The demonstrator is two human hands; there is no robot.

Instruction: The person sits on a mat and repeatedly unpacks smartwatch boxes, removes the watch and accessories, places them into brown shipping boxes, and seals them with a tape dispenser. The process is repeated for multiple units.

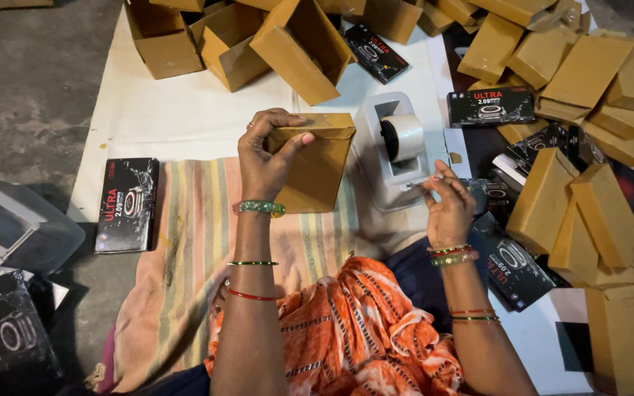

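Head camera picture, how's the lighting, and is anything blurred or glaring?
Head view: even overhead light, floor dim at the left edge; left hand gripping the brown cardboard box is sharp; right hand by the tape dispenser looks slightly soft; no strong glare.

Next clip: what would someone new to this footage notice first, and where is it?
At centre, the left hand grips a closed brown cardboard box above a striped cloth, while the right hand reaches to the grey tape dispenser beside it. Heaps of brown cartons fill the top and right, with black printed boxes scattered among them and at the left.
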